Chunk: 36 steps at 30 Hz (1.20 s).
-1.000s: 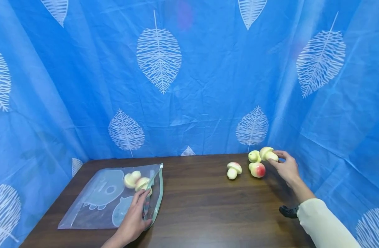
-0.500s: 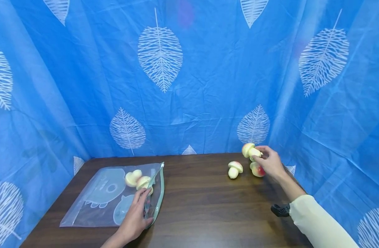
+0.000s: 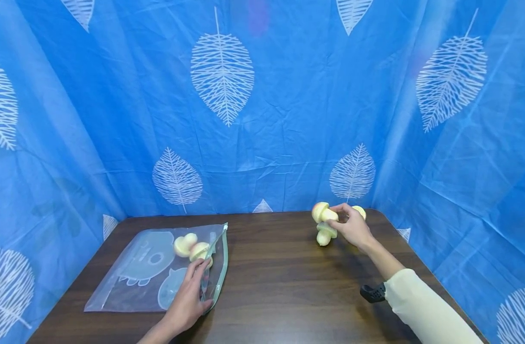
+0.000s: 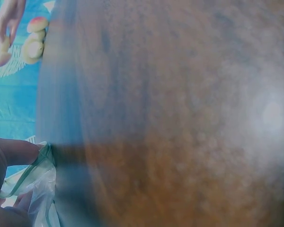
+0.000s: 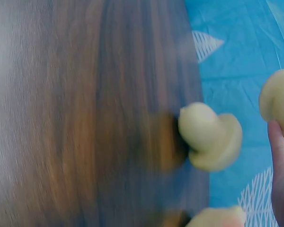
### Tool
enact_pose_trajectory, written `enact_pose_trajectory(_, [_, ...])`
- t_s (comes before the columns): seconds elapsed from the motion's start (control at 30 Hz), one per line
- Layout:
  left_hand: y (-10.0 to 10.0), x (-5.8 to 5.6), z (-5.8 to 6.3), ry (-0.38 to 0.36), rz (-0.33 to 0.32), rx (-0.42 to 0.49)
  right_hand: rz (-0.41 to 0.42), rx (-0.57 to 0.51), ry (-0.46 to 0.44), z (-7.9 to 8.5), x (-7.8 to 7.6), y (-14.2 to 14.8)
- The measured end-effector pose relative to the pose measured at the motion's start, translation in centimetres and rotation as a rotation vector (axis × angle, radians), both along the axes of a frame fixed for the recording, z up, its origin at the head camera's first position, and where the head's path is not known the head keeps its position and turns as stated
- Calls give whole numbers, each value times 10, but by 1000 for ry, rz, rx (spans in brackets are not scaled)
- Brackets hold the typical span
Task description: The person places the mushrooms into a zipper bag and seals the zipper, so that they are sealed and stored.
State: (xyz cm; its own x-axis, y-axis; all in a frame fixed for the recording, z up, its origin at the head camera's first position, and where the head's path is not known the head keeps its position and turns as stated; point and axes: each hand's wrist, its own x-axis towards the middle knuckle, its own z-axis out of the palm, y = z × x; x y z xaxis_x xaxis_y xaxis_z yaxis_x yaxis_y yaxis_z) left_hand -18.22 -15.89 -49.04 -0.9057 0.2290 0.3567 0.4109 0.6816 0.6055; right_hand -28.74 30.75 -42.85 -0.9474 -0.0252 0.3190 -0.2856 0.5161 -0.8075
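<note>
My right hand point(image 3: 352, 228) pinches a toy mushroom point(image 3: 324, 213) by its pale stem, its yellow and reddish cap pointing left. Below it in the head view another mushroom point(image 3: 326, 235) rests on the table, also seen in the right wrist view as a pale mushroom point(image 5: 210, 137). At the left, my left hand point(image 3: 186, 297) grips a translucent zip bag point(image 3: 129, 286) at its green-edged mouth, and the left wrist view shows the thumb point(image 4: 21, 151) at that edge. Inside the bag lie a mushroom point(image 3: 185, 245) and a second mushroom point(image 3: 200, 252).
A yellow piece point(image 3: 359, 211) shows behind my right hand, and a pale, reddish piece point(image 5: 217, 218) enters the bottom of the right wrist view. The brown wooden table point(image 3: 271, 286) ends against a blue curtain point(image 3: 279, 119) with white leaf prints. A black band point(image 3: 372, 293) hangs at the right wrist.
My right hand has carried its mushroom leftward, from above the pieces at the right to above the mushroom left of them. My left hand has stayed on the bag.
</note>
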Motion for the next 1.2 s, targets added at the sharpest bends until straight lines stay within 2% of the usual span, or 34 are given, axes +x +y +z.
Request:
enact_pose_trajectory(0.23, [0,0,0,-21,2,-5,105,-56,31,-3,0,-26])
enact_pose_trajectory(0.37, [0,0,0,-8,0,-5,162,-89,38,-6,1,-41])
enact_pose_trajectory(0.63, [0,0,-1,36,-7,-19,180,-100,39,-16,0,-77])
enact_pose_trajectory(0.83, [0,1,0,11,-12,-6,241,-179,17,-25,-1,-106])
enact_pose_trajectory(1.2, [0,1,1,-2,-15,-16,286,-144,-20,-43,1,-146])
